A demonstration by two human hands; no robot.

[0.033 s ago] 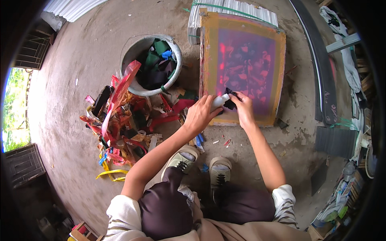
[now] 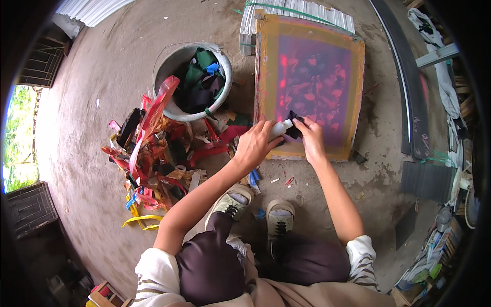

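Note:
My left hand (image 2: pixel 255 145) is wrapped round a small white squeeze bottle (image 2: pixel 279 130), tilted with its cap end toward the right. In my right hand (image 2: pixel 312 139) a piece of black cloth (image 2: pixel 293 126) is pinched between thumb and fingers. The bottle's tip meets or nearly meets the cloth; I cannot tell which. Both hands are over the near edge of a printing screen (image 2: pixel 267 77), framed in yellowish tape, with a purple mesh bearing pink flamingo-like shapes. Part of the bottle is hidden by my left fingers.
Left of the screen stands a grey bucket (image 2: pixel 225 56) holding dark cloth scraps. A tangled heap of red, yellow and black strips (image 2: pixel 148 148) lies before it. Behind the screen is a strapped stack of white sheets (image 2: pixel 307 9). My shoes (image 2: pixel 280 220) rest on the concrete floor.

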